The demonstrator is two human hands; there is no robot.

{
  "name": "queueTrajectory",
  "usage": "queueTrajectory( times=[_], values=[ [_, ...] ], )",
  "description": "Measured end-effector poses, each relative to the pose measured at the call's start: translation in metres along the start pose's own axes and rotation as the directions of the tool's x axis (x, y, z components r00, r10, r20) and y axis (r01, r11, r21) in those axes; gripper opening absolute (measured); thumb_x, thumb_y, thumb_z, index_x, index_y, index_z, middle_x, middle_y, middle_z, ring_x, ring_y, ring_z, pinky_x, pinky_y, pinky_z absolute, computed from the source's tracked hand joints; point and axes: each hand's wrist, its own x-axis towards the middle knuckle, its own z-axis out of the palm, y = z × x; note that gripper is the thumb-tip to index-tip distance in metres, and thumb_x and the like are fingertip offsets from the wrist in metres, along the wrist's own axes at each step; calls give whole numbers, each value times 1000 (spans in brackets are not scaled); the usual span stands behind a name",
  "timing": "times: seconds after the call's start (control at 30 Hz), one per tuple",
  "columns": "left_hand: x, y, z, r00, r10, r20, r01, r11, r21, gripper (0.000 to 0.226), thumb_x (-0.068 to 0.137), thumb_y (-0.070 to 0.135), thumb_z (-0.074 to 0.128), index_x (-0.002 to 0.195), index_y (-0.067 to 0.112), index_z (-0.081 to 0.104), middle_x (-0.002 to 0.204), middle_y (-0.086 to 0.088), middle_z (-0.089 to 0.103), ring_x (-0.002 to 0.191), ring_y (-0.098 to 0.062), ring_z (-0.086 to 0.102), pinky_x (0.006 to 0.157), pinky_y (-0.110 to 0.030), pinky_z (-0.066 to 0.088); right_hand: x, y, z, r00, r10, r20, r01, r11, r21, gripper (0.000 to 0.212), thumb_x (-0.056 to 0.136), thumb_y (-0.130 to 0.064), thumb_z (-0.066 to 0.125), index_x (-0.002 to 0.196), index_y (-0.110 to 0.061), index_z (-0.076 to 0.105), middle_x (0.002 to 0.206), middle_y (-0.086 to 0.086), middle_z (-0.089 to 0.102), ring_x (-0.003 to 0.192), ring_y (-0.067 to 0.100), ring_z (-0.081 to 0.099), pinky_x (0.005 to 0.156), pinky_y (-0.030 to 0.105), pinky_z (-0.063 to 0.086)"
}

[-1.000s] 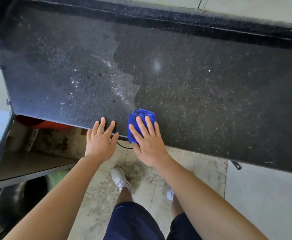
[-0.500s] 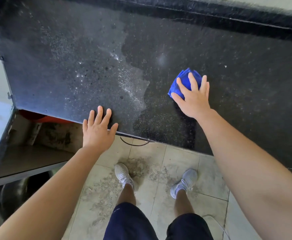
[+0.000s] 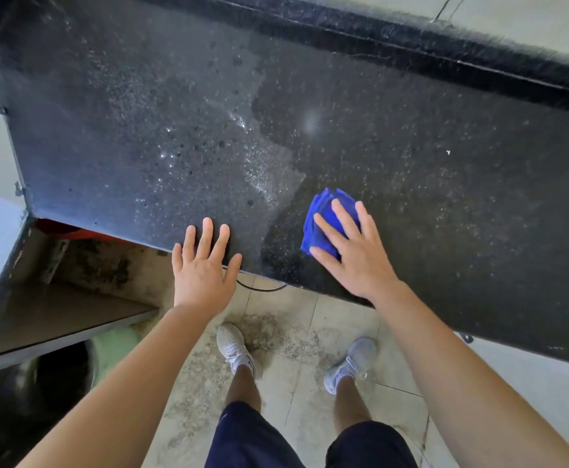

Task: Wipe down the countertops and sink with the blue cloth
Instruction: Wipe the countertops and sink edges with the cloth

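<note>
A right hand [image 3: 354, 255] presses the bunched blue cloth [image 3: 323, 214] with straight fingers near the front edge of the speckled black countertop [image 3: 411, 146], while the left hand [image 3: 202, 265] rests open and empty beside it; the ungripped cloth could slide off.

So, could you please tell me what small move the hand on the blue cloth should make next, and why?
Probably slide the blue cloth leftward into the grey, droplet-speckled patch. The right hand presses flat on the cloth at that patch's edge, near the countertop front; the surface to the right looks darker. The left hand rests flat at the front edge.
</note>
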Motion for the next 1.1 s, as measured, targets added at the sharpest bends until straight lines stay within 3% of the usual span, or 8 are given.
queueTrajectory(
  times=[0.23, 0.43, 0.6, 0.67, 0.77, 0.9, 1.0, 1.1],
  values=[
    [1, -2, -2, 1000, 9, 1, -9, 1000, 23, 59, 101, 54, 27, 155, 33, 18, 165, 2, 8, 151, -29, 4, 119, -50, 10, 124, 7, -31, 919, 394, 21, -394, 919, 13, 69, 97, -65, 22, 158, -34, 19, 168, 8, 3, 151, 44, -4, 123, 55, -3],
    [16, -17, -21, 988, 32, -152, -51, 991, -125, 46, 99, 43, 40, 136, 21, 57, 146, -1, 51, 128, -31, 44, 102, -50, 34, 30, -90, 6, 974, -226, -21, 224, 973, -53, 57, 100, -54, 45, 148, -25, 48, 160, 11, 33, 142, 54, 24, 116, 60, 24],
    [38, -46, -33, 985, -83, -152, 66, 992, -112, 54, 103, 42, 41, 151, 20, 33, 162, -13, 19, 149, -35, 15, 117, -53, 17, 1, -39, -5, 917, -394, 70, 397, 917, -44, 54, 101, -55, 45, 146, -26, 51, 159, 9, 36, 144, 42, 30, 121, 51, 22],
    [46, -55, -32, 990, -113, -81, 107, 992, -67, 58, 103, 48, 30, 156, 24, 21, 165, -9, 6, 152, -32, 1, 120, -53, 8, 26, -8, -16, 956, -291, -25, 288, 953, -94, 54, 102, -51, 45, 144, -18, 53, 155, 17, 40, 143, 37, 33, 122, 53, 19],
    [49, -61, -25, 993, -110, -40, 110, 994, -14, 59, 103, 53, 21, 156, 29, 14, 165, -5, 2, 152, -29, -3, 121, -53, 7, 87, 19, -39, 999, 26, 28, -23, 995, -97, 64, 102, -58, 28, 156, -25, 33, 165, 16, 17, 154, 22, 3, 124, 49, -3],
    [50, -63, -24, 994, -113, -14, 113, 993, -21, 59, 102, 55, 19, 156, 32, 9, 166, -1, -2, 152, -27, -6, 121, -51, 4, 164, 3, -40, 952, 298, 74, -289, 951, -105, 79, 91, -65, 3, 157, -27, 23, 166, 13, 13, 154, 31, -1, 121, 57, -4],
    [50, -65, -25, 994, -107, -11, 107, 994, -24, 59, 102, 56, 19, 156, 34, 9, 166, 0, -3, 152, -26, -7, 121, -50, 3, 156, -52, -15, 993, 71, 92, -56, 986, -155, 79, 96, -63, -5, 156, -26, 30, 164, 12, 21, 150, 45, 12, 118, 61, 6],
    [49, -65, -25, 993, -115, -14, 114, 993, -38, 59, 102, 56, 20, 156, 34, 11, 166, 0, -2, 152, -26, -6, 121, -51, 3, 85, -99, 1, 938, -337, 80, 342, 938, -63, 59, 102, -55, 34, 150, -22, 45, 160, 16, 32, 144, 51, 25, 118, 61, 17]
  ],
)
